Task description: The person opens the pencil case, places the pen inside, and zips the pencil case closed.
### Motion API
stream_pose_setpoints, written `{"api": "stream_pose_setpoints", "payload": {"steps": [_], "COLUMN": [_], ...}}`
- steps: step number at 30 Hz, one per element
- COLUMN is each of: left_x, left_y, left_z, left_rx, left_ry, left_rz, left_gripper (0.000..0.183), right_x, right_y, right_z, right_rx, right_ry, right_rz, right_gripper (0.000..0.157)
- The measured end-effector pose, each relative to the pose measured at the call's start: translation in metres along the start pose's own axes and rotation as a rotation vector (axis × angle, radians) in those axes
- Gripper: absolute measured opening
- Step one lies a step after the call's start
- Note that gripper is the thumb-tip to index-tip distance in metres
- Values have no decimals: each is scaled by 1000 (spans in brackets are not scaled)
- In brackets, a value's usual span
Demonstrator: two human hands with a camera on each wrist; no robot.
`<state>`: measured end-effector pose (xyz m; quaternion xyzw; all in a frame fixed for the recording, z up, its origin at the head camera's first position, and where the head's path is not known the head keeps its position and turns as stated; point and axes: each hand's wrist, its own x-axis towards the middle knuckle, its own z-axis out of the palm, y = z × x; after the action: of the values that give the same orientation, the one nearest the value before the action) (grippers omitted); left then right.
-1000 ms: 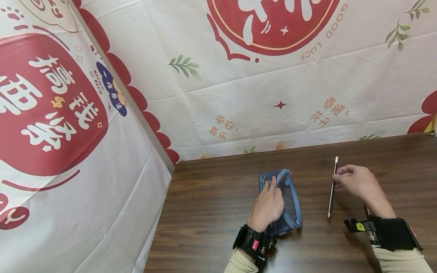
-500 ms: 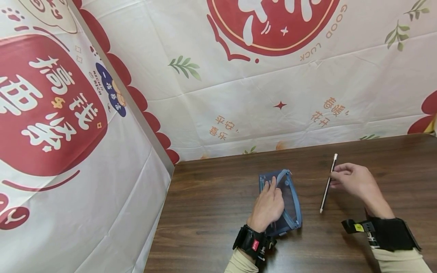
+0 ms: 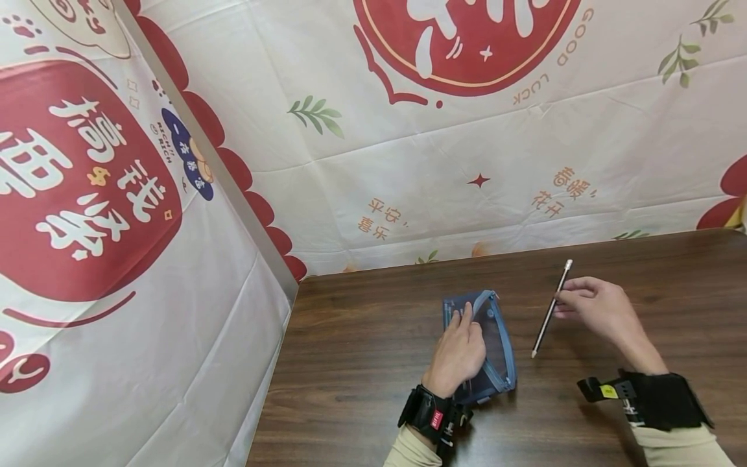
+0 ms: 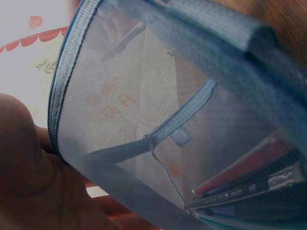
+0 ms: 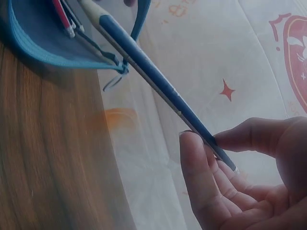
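A blue mesh pencil case (image 3: 495, 353) with a zip stands on the table, its mouth open. My left hand (image 3: 458, 357) holds it, with two fingers lying along its side. Inside, in the left wrist view, lie a black pencil (image 4: 240, 192), a red one (image 4: 244, 163) and other items blurred by the mesh. To the right of the case, my right hand (image 3: 598, 308) pinches a dark pencil (image 3: 550, 314) between thumb and fingers near its white end. The pencil tilts, its pale sharpened tip pointing down and left towards the case, still apart from it in the head view.
The dark wooden table (image 3: 344, 363) carries the case. A printed white cloth (image 3: 443, 143) hangs behind the table's back edge, and another cloth panel (image 3: 192, 311) stands along the left side. Black camera straps (image 3: 665, 399) wrap both wrists.
My right hand has moved a little left with the pencil, which now leans more, its tip swung left towards the case. The left hand and the case have stayed in place.
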<state>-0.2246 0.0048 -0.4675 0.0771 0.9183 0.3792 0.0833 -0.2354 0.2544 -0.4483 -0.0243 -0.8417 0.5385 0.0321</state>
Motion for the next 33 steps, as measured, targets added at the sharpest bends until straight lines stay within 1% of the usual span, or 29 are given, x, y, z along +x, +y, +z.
{"api": "stream_pose_setpoints", "payload": {"steps": [4, 7, 11, 18, 24, 27, 33], "left_x": [0, -1, -1, -1, 0, -1, -1], "left_y": [0, 0, 0, 0, 0, 0, 1], "left_z": [0, -1, -2, -2, -1, -1, -1], "left_rx": [1, 11, 21, 14, 16, 18, 30], "left_ry": [-1, 3, 7, 7, 4, 4, 8], "left_rz": [1, 19, 39, 35, 39, 39, 40], "left_gripper": [51, 51, 50, 51, 51, 51, 51], "right_x": [-1, -2, -3, -3, -3, -3, -3], "right_y": [-3, -5, -6, -8, -8, -8, -7], "right_z": [5, 9, 13, 21, 28, 33, 40], "right_rx": [64, 91, 94, 120, 142, 145, 132], "right_ry": [3, 6, 5, 1, -15, -25, -36], "right_rz": [2, -3, -10, -2, -22, -29, -20], "right_gripper": [49, 49, 49, 48, 45, 42, 42]}}
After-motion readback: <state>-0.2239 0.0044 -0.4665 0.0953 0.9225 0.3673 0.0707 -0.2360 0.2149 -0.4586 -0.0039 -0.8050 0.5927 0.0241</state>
